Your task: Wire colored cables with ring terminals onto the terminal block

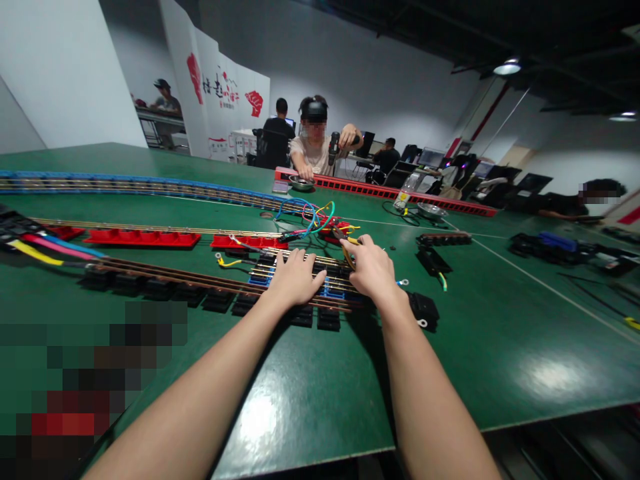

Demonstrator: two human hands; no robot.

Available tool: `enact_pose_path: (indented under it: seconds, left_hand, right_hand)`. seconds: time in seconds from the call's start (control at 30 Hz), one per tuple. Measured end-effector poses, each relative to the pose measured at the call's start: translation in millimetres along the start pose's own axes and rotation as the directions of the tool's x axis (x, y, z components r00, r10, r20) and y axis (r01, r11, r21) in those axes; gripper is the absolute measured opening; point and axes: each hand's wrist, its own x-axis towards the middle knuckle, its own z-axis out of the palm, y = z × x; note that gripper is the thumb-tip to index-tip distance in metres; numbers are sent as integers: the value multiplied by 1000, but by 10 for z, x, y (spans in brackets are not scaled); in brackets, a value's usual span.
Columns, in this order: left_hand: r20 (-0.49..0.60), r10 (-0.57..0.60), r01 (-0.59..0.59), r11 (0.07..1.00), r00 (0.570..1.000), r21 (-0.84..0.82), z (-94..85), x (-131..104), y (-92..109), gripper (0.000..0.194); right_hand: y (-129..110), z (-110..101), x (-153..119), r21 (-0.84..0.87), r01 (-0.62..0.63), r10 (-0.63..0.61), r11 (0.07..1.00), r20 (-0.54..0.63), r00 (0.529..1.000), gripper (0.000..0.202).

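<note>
My left hand (297, 279) lies palm down with spread fingers on the brass-coloured rails over a black and blue track piece (333, 288). In my right hand (373, 267) are pliers (345, 245) with yellowish handles, their dark jaws pointing up and left near a bundle of coloured wires (315, 217). Brown rails on black supports (170, 279) run left from beneath my left hand. Behind them lie red track supports (145, 239). A black block (424, 310) with a ring terminal sits at the right end of the track.
Across the green table (500, 360), a person (315, 147) holds a power drill (334, 143) and reaches to a metal bowl (301, 182). A long red strip (390, 191), a bottle (407, 190), a blue track (150, 185) and black parts (565, 247) lie around.
</note>
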Motion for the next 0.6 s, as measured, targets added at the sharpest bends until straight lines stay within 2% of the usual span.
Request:
enact_pose_path:
  seconds: [0.33,0.6]
  left_hand:
    - [-22,4,-4,1000,1000,6,11,-4,-4,49]
    - [-6,3,-3,1000,1000,-2,13,-4,-7,51]
  right_hand:
    - [7,23,6,15,-12,12,1000,15,1000,72]
    - [13,126,86,150,-9,-2,989,71,997,69]
